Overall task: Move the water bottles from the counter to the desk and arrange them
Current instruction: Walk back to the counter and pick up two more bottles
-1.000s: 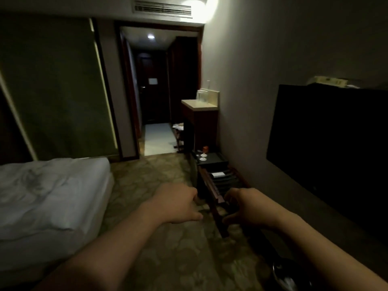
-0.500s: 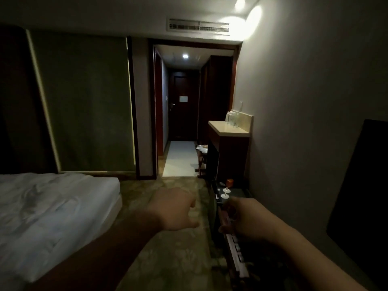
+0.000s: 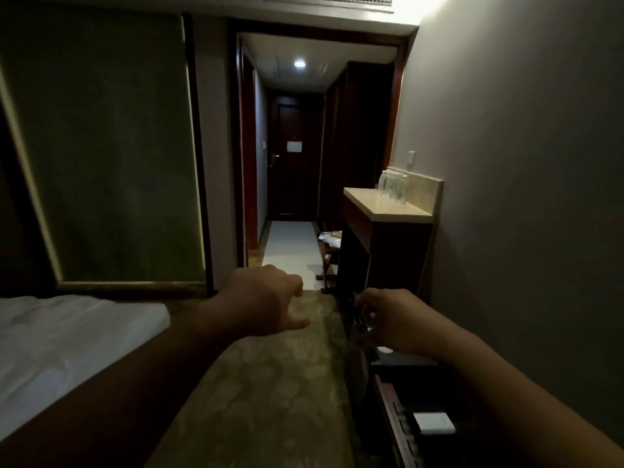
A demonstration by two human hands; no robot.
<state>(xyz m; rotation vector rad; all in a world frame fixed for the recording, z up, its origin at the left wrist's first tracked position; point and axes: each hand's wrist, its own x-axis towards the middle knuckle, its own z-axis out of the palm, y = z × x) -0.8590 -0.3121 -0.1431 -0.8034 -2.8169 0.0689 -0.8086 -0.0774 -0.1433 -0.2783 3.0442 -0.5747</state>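
Note:
Several clear water bottles (image 3: pixel 393 188) stand together at the back of a beige counter (image 3: pixel 400 212), against the right wall and well ahead of me. Both arms reach forward at waist height. My left hand (image 3: pixel 266 304) hovers over the carpet with loosely curled fingers and holds nothing. My right hand (image 3: pixel 393 320) hangs in front of the dark cabinet under the counter, its fingers also loosely curled, nothing plainly in them. Both hands are far short of the bottles. The room is dim.
A white bed (image 3: pixel 57 346) fills the lower left. A low dark wooden rack (image 3: pixel 398 423) with a white item (image 3: pixel 434 423) runs along the right wall. A carpeted aisle (image 3: pixel 270 383) leads to a hallway and door (image 3: pixel 292 163). A folding stand (image 3: pixel 329 261) sits beside the counter.
The view has advanced along the aisle toward the counter, which now looks larger and closer. The dark screen on the right wall has left the view. Both hands stay out front, holding nothing.

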